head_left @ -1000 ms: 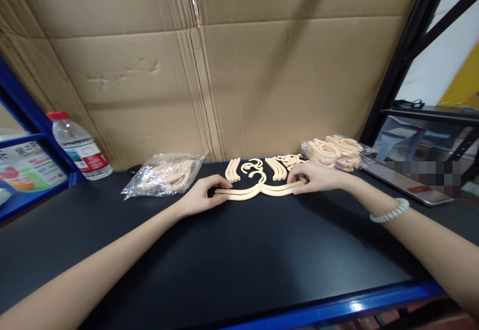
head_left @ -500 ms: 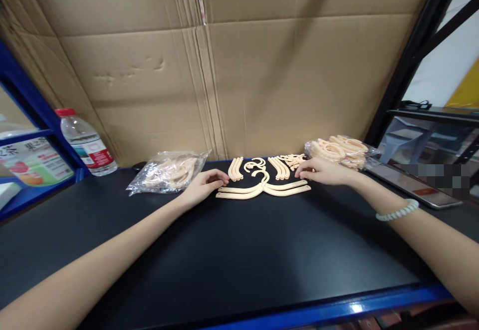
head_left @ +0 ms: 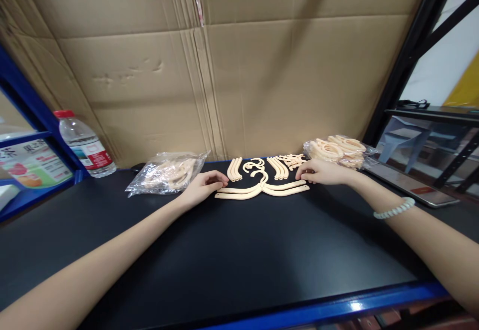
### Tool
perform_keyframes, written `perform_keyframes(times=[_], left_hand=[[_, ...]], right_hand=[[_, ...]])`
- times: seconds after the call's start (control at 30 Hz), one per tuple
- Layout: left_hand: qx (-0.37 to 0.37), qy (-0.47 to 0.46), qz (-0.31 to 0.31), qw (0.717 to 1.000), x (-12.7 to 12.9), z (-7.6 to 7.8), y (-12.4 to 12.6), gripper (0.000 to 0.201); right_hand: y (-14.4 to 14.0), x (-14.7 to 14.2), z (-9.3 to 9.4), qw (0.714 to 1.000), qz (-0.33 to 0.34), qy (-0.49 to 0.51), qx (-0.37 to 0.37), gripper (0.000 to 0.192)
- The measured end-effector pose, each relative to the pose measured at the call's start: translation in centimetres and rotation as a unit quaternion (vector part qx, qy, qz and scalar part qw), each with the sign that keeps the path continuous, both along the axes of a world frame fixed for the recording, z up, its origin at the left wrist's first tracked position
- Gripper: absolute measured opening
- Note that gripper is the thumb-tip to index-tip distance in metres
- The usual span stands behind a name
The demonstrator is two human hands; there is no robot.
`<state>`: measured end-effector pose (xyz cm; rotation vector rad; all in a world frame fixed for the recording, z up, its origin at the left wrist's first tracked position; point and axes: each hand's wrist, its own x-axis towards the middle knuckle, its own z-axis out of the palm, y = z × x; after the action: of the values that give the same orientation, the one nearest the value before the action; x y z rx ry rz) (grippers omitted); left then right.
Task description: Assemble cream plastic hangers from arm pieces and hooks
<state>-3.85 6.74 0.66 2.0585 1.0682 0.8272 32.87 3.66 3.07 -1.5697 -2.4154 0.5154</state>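
Note:
An assembled cream plastic hanger [head_left: 262, 189] lies flat at the far middle of the black table [head_left: 239, 250]. My left hand [head_left: 204, 186] rests just left of its left arm, fingers loosely curled and holding nothing. My right hand [head_left: 322, 172] sits beside its right arm tip, fingers spread over small cream pieces [head_left: 294, 160]. Behind the hanger lie loose curved arm parts [head_left: 234, 168], hook parts [head_left: 253, 165] and more arm parts [head_left: 279, 167].
A clear bag of cream parts [head_left: 166, 174] lies at the left, another bag of parts [head_left: 339, 151] at the right. A water bottle [head_left: 84, 145] stands at far left by a blue shelf. Cardboard [head_left: 232, 70] backs the table; a flat tablet-like device [head_left: 411, 185] lies at right.
Both hands have let go of the hanger ends and drawn slightly back; the hanger now lies free on the table.

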Motion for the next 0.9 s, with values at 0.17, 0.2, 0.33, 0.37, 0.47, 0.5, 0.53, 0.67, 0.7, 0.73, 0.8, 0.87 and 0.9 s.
perform_keyframes(times=[0.17,0.2,0.33,0.37,0.47,0.5,0.53,0.67,0.7,0.73,0.8,0.87,0.9], left_hand=[[0.000,0.001,0.000,1.000,0.02,0.06,-0.02,0.020],[-0.001,0.001,0.000,1.000,0.02,0.07,-0.04,0.020],[0.000,0.001,-0.001,1.000,0.02,0.07,-0.10,0.020],[0.001,0.001,-0.002,1.000,0.02,0.08,-0.10,0.020],[0.003,0.001,-0.004,1.000,0.05,0.09,-0.08,0.020],[0.004,0.001,-0.005,1.000,0.06,0.09,-0.06,0.020],[0.005,0.001,-0.005,1.000,0.07,0.08,-0.05,0.020],[0.009,0.002,-0.007,1.000,0.10,0.04,-0.05,0.019],[0.010,0.002,-0.007,1.000,0.09,0.03,-0.06,0.019],[0.010,0.002,-0.008,1.000,0.09,0.02,-0.06,0.018],[0.012,0.003,-0.008,1.000,0.07,0.02,-0.07,0.018],[0.013,0.003,-0.009,1.000,0.07,0.02,-0.06,0.018],[0.013,0.003,-0.009,1.000,0.06,0.01,-0.06,0.018]], right_hand=[[-0.05,-0.01,0.03,1.000,0.008,-0.005,0.002,0.029],[-0.04,-0.03,0.02,1.000,0.009,-0.006,0.002,0.030],[0.07,-0.03,-0.08,1.000,0.009,-0.001,0.001,0.030],[0.10,-0.01,-0.11,1.000,0.010,-0.001,0.000,0.030],[0.12,0.05,-0.17,1.000,0.012,-0.001,-0.002,0.031],[0.10,0.06,-0.17,1.000,0.012,-0.002,-0.003,0.031],[0.07,0.08,-0.16,1.000,0.010,-0.002,-0.003,0.031],[-0.10,0.05,-0.02,1.000,0.004,-0.007,0.000,0.032],[-0.14,0.02,0.02,1.000,0.002,-0.006,0.001,0.032],[-0.18,0.00,0.05,1.000,0.001,-0.005,0.001,0.032],[-0.23,-0.06,0.10,1.000,-0.001,-0.003,0.002,0.031],[-0.26,-0.09,0.13,1.000,-0.001,-0.002,0.003,0.031],[-0.28,-0.11,0.15,1.000,-0.001,-0.002,0.003,0.031]])
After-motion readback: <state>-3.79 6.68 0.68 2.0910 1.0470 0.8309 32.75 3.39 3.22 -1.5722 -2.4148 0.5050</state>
